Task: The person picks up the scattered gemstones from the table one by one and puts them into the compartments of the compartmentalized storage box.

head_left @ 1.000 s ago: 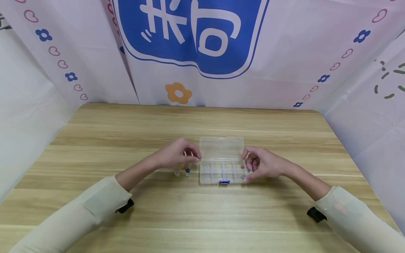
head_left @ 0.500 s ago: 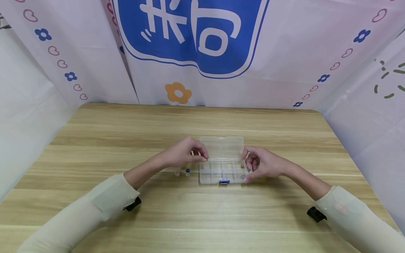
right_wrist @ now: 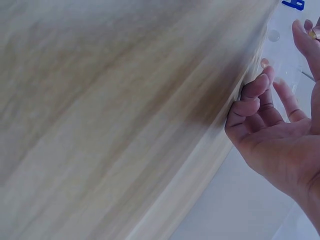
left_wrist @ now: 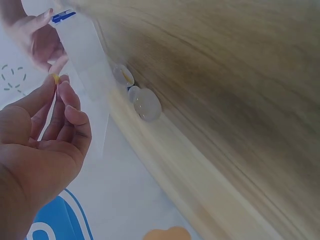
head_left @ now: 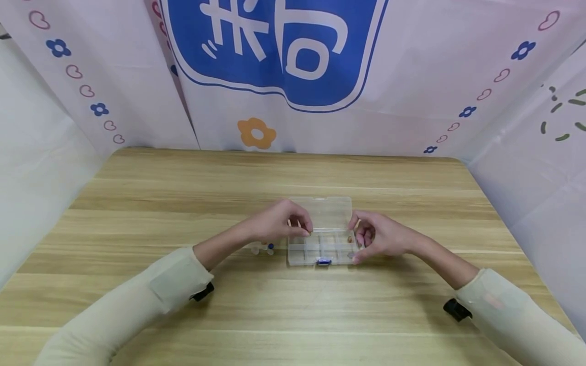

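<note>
Over the back left part of a clear plastic compartment box [head_left: 299, 260], my left hand [head_left: 280, 221] pinches a small yellow piece [left_wrist: 56, 78] between thumb and index finger. The box lies with its lid [head_left: 331, 209] folded back and a blue latch [head_left: 323, 262] at the front. My right hand [head_left: 383, 234] holds the box's right end, thumb at the front corner and index finger near the hinge, other fingers curled. An orange piece [head_left: 350, 239] sits in the rear right compartment; a clear round piece [right_wrist: 273, 35] shows in the front right one.
Left of the box, several small loose pieces lie on the wooden table [head_left: 293, 310], among them a dark blue one [head_left: 270, 246] and clear rounded ones [left_wrist: 148, 105]. A printed white cloth [head_left: 403, 101] hangs behind the table's back edge.
My left hand has moved right with the yellow piece, from beside the box's left edge to over its left compartments. My right hand stays at the box's right end.
</note>
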`<state>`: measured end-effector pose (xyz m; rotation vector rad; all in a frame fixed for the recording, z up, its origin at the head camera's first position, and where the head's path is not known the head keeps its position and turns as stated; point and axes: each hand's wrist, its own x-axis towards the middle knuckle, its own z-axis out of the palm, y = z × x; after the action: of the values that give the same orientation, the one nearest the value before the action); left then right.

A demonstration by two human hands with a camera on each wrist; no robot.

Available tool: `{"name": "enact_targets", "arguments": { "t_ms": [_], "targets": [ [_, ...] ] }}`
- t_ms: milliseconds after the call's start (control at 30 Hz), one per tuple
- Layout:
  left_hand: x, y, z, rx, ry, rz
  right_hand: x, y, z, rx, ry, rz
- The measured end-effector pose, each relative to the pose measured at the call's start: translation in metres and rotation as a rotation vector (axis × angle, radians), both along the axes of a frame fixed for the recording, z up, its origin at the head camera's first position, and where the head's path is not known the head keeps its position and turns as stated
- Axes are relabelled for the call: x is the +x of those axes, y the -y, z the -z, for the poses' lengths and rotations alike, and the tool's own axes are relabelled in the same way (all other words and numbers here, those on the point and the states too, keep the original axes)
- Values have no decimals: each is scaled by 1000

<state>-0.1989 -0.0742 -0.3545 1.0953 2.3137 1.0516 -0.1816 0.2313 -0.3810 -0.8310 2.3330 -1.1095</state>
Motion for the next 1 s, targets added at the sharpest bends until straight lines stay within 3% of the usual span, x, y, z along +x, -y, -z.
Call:
{"name": "enact_targets", "arguments": {
  "t_ms": [1000],
  "targets": [
    [-11, -28, 7, 16, -19, 48, -1, 0, 0, 8, 8, -4]
  ]
}}
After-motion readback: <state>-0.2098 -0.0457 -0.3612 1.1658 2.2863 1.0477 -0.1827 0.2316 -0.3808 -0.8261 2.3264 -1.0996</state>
